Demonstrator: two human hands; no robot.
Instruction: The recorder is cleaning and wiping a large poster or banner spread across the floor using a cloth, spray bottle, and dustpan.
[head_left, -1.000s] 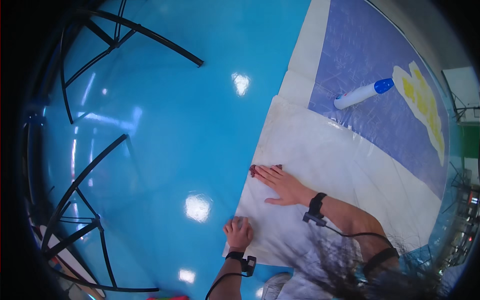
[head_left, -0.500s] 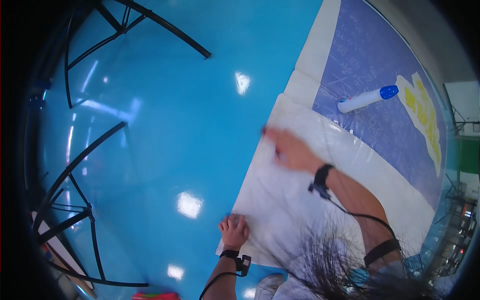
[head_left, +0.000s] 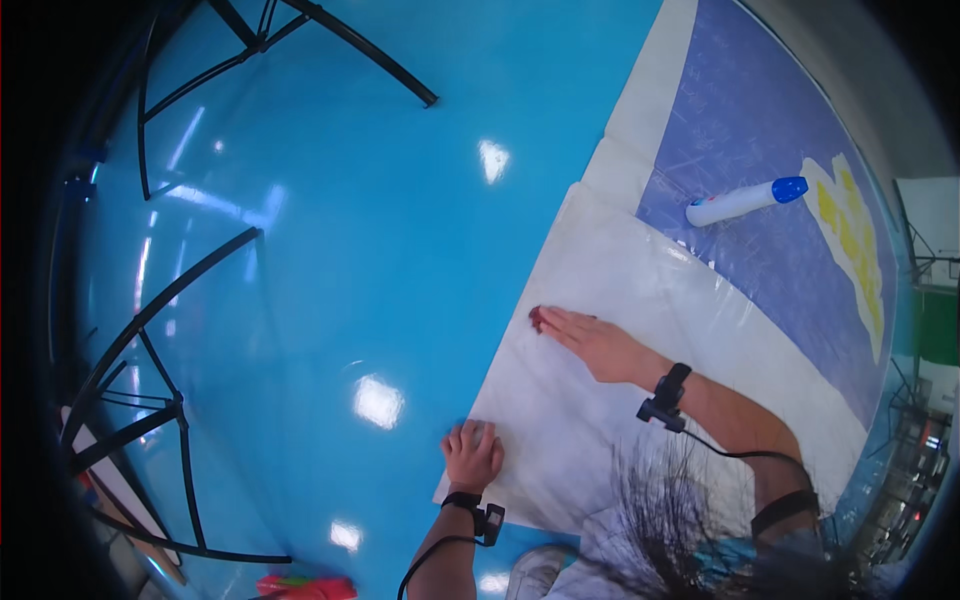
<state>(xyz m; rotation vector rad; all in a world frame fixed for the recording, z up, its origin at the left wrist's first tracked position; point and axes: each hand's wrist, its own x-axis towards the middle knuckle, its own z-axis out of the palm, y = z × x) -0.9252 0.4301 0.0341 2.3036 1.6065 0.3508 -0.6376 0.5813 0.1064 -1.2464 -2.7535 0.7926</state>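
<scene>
My left hand [head_left: 473,455] lies flat with fingers spread on the corner edge of a large white sheet [head_left: 590,250]. Farther up the same sheet, my right hand [head_left: 605,347] has its fingers stretched and pressed together over a small dark red-brown piece [head_left: 537,320]. That piece sticks out past the fingertips and is partly covered; its kind is too small to make out. Beyond the right hand, a white bottle with a blue cap [head_left: 745,202] stands on a purple, glossy panel [head_left: 730,110] bordered by the white sheet.
A glossy blue floor [head_left: 380,250] spreads left of the sheet. Black metal leg frames [head_left: 180,410] stand at the left, with another frame [head_left: 365,55] at the upper left. A yellow and white patch [head_left: 848,250] marks the panel. A red and green item [head_left: 305,587] lies at the bottom.
My right hand has moved down and slightly right along the white sheet, carrying the dark red-brown piece with it. My left hand stays at the sheet's edge; the view has shifted slightly.
</scene>
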